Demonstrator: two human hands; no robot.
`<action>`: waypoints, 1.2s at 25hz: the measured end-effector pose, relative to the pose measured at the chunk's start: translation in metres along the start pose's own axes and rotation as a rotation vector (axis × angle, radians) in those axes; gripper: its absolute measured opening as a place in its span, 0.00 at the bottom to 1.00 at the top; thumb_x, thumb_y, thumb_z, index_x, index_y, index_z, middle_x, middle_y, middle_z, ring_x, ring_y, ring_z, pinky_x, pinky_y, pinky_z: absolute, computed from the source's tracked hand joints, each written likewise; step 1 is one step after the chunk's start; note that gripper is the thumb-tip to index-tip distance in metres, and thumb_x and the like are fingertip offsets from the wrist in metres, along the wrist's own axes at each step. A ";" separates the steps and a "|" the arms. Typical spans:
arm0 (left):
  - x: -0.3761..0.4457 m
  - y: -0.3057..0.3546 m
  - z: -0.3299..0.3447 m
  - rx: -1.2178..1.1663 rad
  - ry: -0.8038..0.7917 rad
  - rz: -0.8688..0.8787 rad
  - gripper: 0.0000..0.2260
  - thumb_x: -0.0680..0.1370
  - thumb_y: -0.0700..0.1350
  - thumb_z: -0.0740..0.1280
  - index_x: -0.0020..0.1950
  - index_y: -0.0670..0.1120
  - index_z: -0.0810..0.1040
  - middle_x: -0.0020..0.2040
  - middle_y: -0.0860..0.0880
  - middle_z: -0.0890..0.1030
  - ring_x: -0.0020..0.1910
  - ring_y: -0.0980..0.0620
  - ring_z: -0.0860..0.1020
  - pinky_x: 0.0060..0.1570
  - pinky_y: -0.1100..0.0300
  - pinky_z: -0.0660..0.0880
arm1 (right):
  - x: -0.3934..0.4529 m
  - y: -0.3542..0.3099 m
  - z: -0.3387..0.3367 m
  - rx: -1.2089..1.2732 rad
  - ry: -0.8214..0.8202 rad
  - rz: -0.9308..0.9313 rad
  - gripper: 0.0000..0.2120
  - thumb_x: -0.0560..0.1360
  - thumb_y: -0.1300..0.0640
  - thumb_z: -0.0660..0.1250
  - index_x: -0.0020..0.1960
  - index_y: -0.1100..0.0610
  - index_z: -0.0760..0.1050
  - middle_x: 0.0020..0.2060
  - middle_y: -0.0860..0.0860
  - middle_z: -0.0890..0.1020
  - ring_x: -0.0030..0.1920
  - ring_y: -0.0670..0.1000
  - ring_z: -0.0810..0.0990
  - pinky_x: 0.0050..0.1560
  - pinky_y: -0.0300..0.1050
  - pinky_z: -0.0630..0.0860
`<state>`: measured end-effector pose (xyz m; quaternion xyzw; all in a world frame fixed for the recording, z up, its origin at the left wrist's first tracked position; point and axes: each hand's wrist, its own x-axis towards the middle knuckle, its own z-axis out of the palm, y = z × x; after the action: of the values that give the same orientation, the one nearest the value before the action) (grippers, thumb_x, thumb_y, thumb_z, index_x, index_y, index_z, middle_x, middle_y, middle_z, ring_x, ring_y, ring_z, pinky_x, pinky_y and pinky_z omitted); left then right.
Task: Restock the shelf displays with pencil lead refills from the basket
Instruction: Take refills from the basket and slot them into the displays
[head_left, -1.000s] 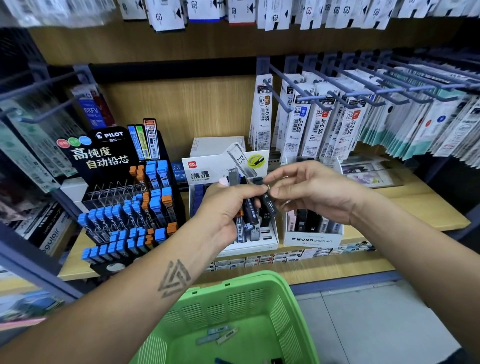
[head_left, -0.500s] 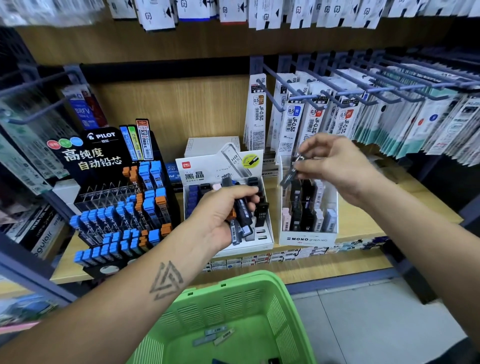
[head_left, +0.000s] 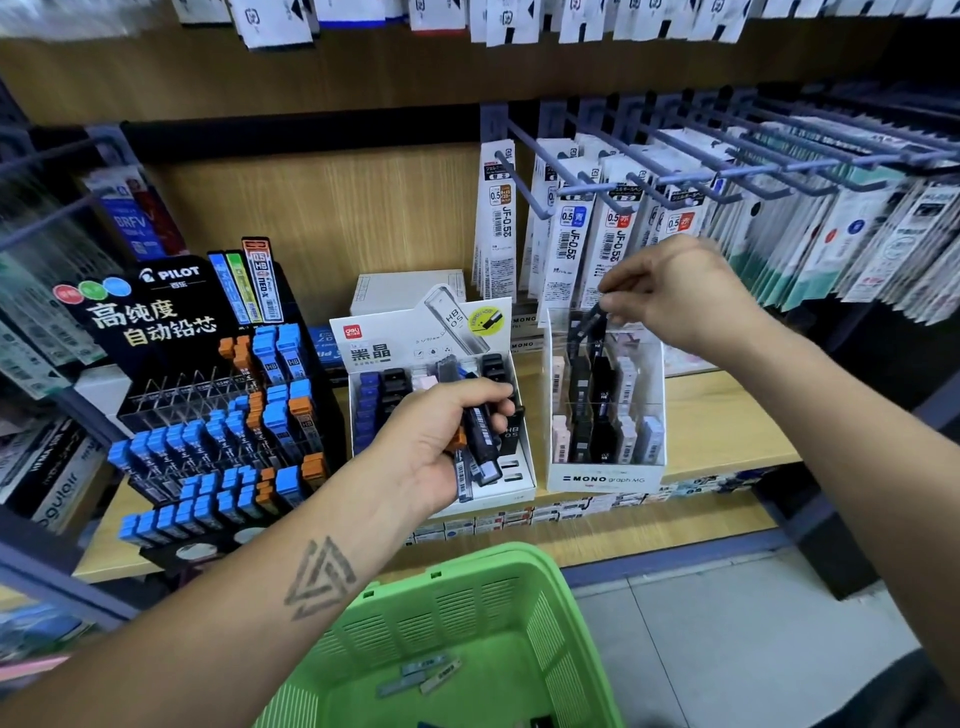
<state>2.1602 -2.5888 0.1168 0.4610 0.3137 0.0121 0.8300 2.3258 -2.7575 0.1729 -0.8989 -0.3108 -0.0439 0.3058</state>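
— Pinching what, the right hand (head_left: 675, 296)?
— One dark refill (head_left: 586, 326), over the Mono box (head_left: 605, 475), right of centre.
— The left hand (head_left: 441, 441)?
— Gripping a bundle of refills (head_left: 480, 436), centre; green basket (head_left: 467, 597) below.

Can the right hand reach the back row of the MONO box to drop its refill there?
Probably yes. The right hand pinches a dark refill just above the MONO box, whose top is open. Nothing lies between them; the left hand holds its bundle over the neighbouring box.
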 end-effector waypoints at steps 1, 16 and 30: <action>0.000 0.000 0.000 0.001 -0.002 -0.002 0.05 0.73 0.35 0.72 0.38 0.41 0.80 0.35 0.44 0.80 0.26 0.54 0.75 0.25 0.64 0.71 | 0.001 -0.001 0.003 -0.056 0.013 -0.040 0.07 0.76 0.59 0.73 0.54 0.57 0.84 0.37 0.51 0.85 0.39 0.47 0.85 0.48 0.32 0.78; -0.001 0.001 -0.006 -0.011 -0.021 -0.017 0.06 0.73 0.35 0.72 0.36 0.40 0.80 0.35 0.43 0.80 0.26 0.53 0.75 0.25 0.65 0.72 | 0.017 0.008 0.051 -0.456 0.065 -0.188 0.03 0.76 0.56 0.71 0.49 0.52 0.82 0.47 0.50 0.80 0.52 0.57 0.78 0.55 0.52 0.71; -0.005 -0.003 0.000 -0.048 -0.090 -0.048 0.07 0.77 0.41 0.71 0.38 0.44 0.82 0.30 0.46 0.79 0.24 0.54 0.75 0.25 0.65 0.72 | -0.035 -0.047 0.039 0.581 -0.601 0.006 0.21 0.67 0.55 0.78 0.60 0.55 0.81 0.51 0.52 0.86 0.52 0.47 0.83 0.56 0.38 0.79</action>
<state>2.1554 -2.5920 0.1176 0.4334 0.2865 -0.0208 0.8542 2.2656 -2.7246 0.1563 -0.7488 -0.3830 0.3110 0.4426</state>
